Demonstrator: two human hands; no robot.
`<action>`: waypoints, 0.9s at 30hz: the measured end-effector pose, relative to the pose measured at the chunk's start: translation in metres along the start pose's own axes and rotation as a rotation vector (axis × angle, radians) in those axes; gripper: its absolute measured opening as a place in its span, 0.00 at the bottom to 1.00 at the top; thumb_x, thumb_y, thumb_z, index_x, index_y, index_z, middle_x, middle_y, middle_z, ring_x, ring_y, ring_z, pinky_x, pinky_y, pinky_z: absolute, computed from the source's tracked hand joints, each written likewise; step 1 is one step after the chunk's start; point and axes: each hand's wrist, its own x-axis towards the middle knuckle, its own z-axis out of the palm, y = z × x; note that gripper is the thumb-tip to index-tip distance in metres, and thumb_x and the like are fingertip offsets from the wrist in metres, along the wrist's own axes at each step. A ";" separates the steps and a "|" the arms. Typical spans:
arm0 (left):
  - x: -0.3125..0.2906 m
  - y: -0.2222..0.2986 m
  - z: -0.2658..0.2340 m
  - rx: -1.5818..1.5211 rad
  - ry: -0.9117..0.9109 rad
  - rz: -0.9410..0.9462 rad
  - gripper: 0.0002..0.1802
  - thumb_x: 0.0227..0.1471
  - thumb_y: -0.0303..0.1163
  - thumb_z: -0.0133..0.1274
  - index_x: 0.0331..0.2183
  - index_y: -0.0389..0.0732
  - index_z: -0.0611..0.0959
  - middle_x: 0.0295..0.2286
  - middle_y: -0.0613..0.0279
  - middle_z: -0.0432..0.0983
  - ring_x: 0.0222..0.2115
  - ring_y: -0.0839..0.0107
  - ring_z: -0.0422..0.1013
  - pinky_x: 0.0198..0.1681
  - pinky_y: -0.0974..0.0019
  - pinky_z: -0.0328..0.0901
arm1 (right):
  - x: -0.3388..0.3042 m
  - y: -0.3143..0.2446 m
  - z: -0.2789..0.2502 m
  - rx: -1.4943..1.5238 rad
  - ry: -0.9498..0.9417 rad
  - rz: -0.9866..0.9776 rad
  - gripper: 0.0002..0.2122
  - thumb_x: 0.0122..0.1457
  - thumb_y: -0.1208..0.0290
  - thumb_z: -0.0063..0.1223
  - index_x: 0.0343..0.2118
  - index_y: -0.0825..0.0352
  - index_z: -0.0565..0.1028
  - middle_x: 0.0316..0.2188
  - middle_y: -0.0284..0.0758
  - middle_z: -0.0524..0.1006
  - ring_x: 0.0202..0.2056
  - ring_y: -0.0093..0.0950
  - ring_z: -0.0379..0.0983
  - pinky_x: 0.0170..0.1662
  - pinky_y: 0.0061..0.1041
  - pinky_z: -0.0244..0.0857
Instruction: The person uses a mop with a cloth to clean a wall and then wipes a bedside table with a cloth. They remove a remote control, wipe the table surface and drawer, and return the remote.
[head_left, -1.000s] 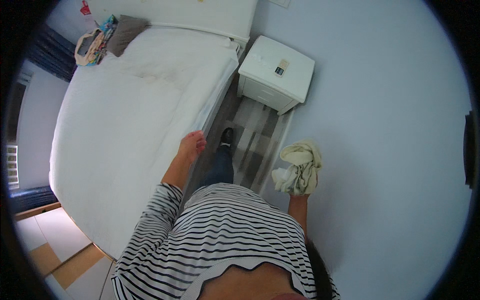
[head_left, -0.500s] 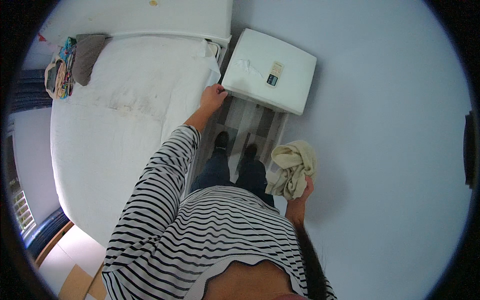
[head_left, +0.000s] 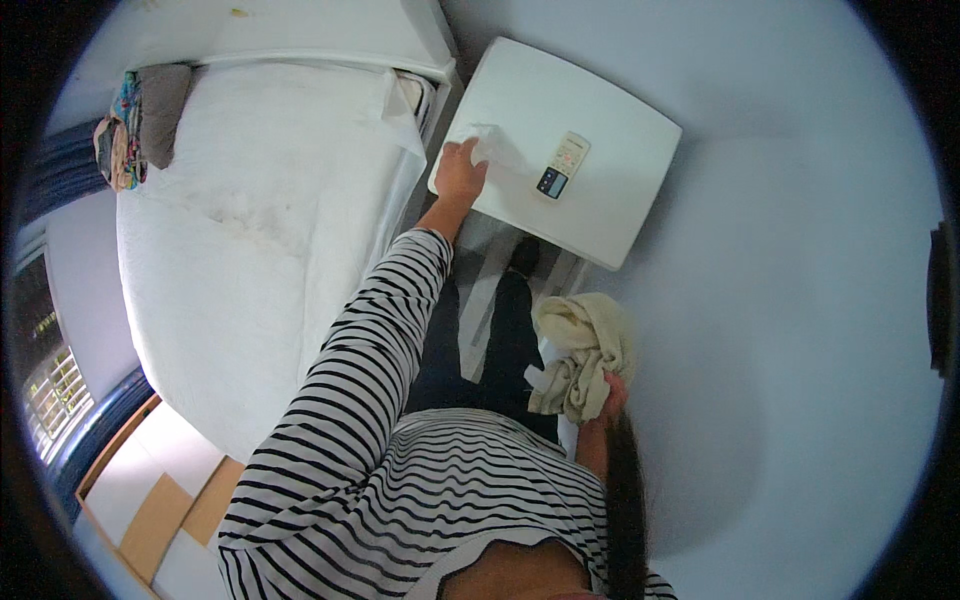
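My left hand reaches over the near left part of a white bedside table. Its thumb and forefinger are apart, at the edge of a thin, crumpled white tissue-like sheet on the tabletop. To the right of that sheet lies a cream remote control with a dark display end. Low at my right side, my right hand is closed around a bunched beige towel. A small white piece shows at the towel's left edge; I cannot tell what it is.
A bed with a white sheet fills the left side. At its far left corner are a grey pillow and folded colourful cloths. A pale wall runs along the right. The grey striped floor shows between bed and wall.
I have come closer to the bedside table. My left hand has moved from beside the table's near left corner onto its top, by the white sheet. The right hand still holds the towel.
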 end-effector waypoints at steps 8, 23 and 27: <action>0.034 -0.007 0.041 0.294 -0.019 0.193 0.18 0.45 0.34 0.56 0.41 0.49 0.76 0.39 0.56 0.68 0.41 0.56 0.69 0.41 0.57 0.67 | 0.020 0.022 -0.075 -1.294 -0.303 -0.238 0.15 0.56 0.71 0.47 0.46 0.71 0.71 0.43 0.43 0.73 0.43 0.37 0.71 0.48 0.33 0.65; -0.243 -0.239 -0.025 0.491 -0.359 -0.496 0.13 0.51 0.36 0.47 0.39 0.41 0.75 0.35 0.49 0.76 0.38 0.52 0.72 0.38 0.51 0.66 | 0.043 0.055 -0.043 -0.626 0.035 0.009 0.20 0.48 0.66 0.54 0.44 0.72 0.71 0.41 0.40 0.74 0.41 0.36 0.71 0.47 0.34 0.65; -0.346 -0.275 -0.033 0.573 -0.714 -0.787 0.13 0.52 0.36 0.47 0.39 0.43 0.79 0.37 0.50 0.75 0.41 0.54 0.72 0.41 0.53 0.66 | 0.030 0.003 0.065 -0.307 0.090 0.201 0.20 0.50 0.65 0.52 0.43 0.72 0.71 0.41 0.40 0.73 0.41 0.35 0.71 0.47 0.33 0.64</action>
